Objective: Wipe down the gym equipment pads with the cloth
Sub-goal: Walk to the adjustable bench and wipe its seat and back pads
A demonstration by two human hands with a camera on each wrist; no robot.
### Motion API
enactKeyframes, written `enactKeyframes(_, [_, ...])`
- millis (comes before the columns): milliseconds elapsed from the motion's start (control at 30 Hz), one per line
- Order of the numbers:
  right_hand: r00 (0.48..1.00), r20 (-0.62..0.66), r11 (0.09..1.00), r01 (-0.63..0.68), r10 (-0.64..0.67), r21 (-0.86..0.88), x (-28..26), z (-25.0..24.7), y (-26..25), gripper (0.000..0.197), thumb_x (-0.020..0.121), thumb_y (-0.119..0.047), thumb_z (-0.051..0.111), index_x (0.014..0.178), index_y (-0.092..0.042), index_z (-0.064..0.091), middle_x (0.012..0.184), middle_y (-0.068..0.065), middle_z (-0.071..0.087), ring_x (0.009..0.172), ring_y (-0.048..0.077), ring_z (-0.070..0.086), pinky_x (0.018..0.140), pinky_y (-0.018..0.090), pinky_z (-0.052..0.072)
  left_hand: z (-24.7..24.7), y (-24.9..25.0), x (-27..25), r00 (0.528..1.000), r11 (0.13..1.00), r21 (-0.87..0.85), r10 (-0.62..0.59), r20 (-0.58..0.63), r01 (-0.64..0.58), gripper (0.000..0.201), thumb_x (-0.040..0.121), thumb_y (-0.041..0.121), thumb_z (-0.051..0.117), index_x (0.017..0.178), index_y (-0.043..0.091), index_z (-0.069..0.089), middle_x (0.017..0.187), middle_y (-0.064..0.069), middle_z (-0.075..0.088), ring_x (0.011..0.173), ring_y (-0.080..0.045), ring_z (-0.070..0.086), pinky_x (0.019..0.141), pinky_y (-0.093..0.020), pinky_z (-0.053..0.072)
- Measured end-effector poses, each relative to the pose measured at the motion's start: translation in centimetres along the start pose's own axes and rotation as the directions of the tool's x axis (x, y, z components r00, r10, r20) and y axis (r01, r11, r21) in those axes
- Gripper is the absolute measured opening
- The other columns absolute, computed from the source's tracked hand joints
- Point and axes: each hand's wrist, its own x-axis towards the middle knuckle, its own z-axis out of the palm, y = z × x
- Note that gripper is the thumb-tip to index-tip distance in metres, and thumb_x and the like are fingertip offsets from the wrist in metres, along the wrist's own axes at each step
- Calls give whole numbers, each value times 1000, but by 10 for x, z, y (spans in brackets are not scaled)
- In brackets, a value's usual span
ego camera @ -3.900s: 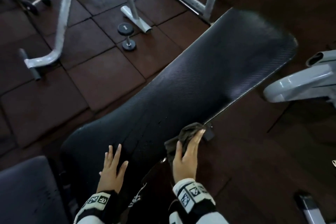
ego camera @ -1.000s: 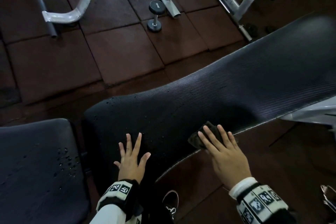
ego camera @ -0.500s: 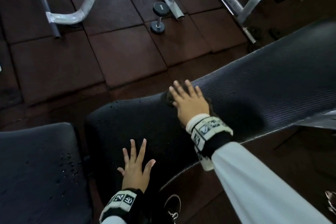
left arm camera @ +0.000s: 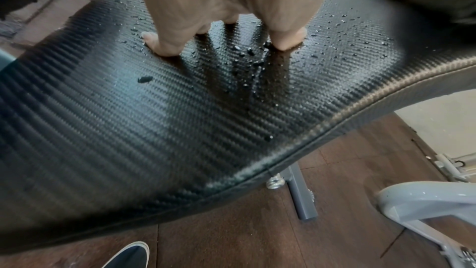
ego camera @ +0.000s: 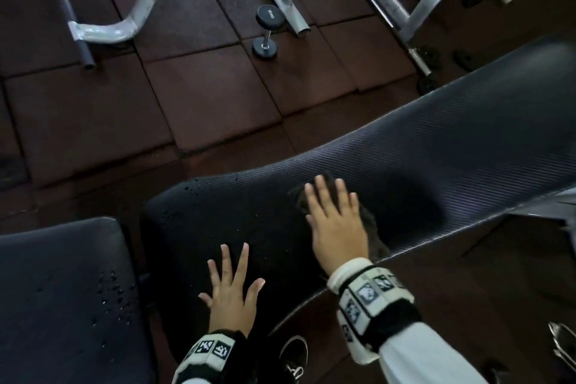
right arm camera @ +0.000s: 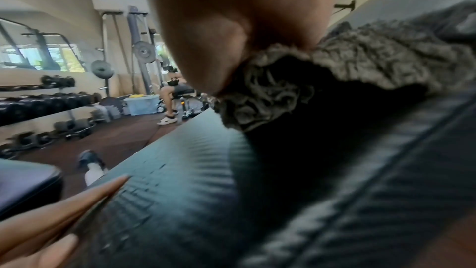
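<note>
Head view looks down from above; wrist views sit close
All three share the bench pad (ego camera: 436, 150) under both hands

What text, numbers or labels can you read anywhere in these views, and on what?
"5KG": white print on the end of the dumbbell on the floor, small and only just legible.
Wristbands: black-and-white square marker patterns, no words.
Shoe: white marking, unreadable.
Weight plates in the right wrist view: too blurred to read.
</note>
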Motion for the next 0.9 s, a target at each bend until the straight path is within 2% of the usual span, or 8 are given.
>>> enactKeyframes(100, [999, 7, 999, 41, -41, -13, 18, 4, -25, 49, 88, -32, 46, 136, -22, 49, 146, -2, 41, 135, 31, 37, 112, 44, 20, -1, 0, -1, 1000, 1000, 4, 0, -4, 0, 62, 90, 56, 30, 137, 56, -10, 145, 24, -35, 134, -11, -35, 108, -68, -3])
enactKeyframes(167, [995, 68, 997, 79, -78, -19, 36, -3, -30, 52, 92, -31, 50, 143, -25, 38, 152, -4, 30, 141, 28, 25, 115, 42, 14, -1, 0, -1, 1000, 1000, -3, 6, -4, -6, 63, 86, 59, 26, 138, 56, -9, 145, 25, -34, 135, -11, -34, 107, -68, -3])
enactKeyframes(233, [984, 107, 989, 146, -142, -37, 56, -11, -27, 52, 99, -31, 35, 149, -30, 19, 157, -8, 8, 145, 24, 1, 116, 40, -1, -1, -1, -1, 1000, 1000, 0, 8, -7, -8, 63, 87, 58, 28, 139, 56, -8, 146, 25, -33, 135, -11, -34, 107, -68, -2])
enactKeyframes(300, [994, 59, 994, 94, -90, -57, 74, -22, -14, 51, 101, -32, 28, 150, -30, 13, 158, -10, 0, 145, 21, -5, 115, 39, -4, 0, -1, 0, 1000, 1000, -3, 5, -5, -5, 63, 90, 55, 32, 139, 55, -8, 145, 24, -34, 135, -11, -34, 108, -68, -2])
enactKeyframes(500, [973, -39, 974, -227, 226, -23, 87, -68, 68, 50, 100, -32, 29, 149, -25, 19, 158, -4, 4, 145, 27, 1, 115, 45, 4, -1, -1, -1, 1000, 1000, 7, 6, 7, -6, 65, 90, 54, 33, 139, 55, -9, 146, 22, -35, 135, -14, -35, 107, -68, -4])
enactKeyframes(600, [966, -163, 979, -206, 203, 2, 48, -58, 79, 50, 97, -30, 29, 146, -20, 32, 155, 5, 23, 140, 38, 19, 111, 53, 19, -1, 1, -1, 1000, 1000, 16, -4, 13, 3, 65, 87, 57, 29, 138, 54, -11, 146, 22, -36, 135, -15, -35, 107, -68, -4])
enactKeyframes(700, [967, -155, 978, -208, 201, -30, 6, -29, 53, 53, 90, -28, 31, 140, -16, 43, 148, 9, 38, 132, 42, 34, 104, 55, 30, -1, 2, 0, 1000, 1000, 24, -9, 14, 8, 65, 88, 56, 30, 138, 54, -11, 146, 21, -35, 135, -15, -35, 107, -67, -3])
enactKeyframes(900, [997, -1, 997, -78, 78, 14, -3, 13, -25, 53, 87, -26, 44, 140, -23, 43, 150, 0, 34, 137, 31, 29, 110, 46, 17, -2, 3, -1, 1000, 1000, 26, -14, -1, 14, 66, 94, 50, 35, 138, 51, -13, 147, 20, -33, 134, -12, -35, 108, -68, -1])
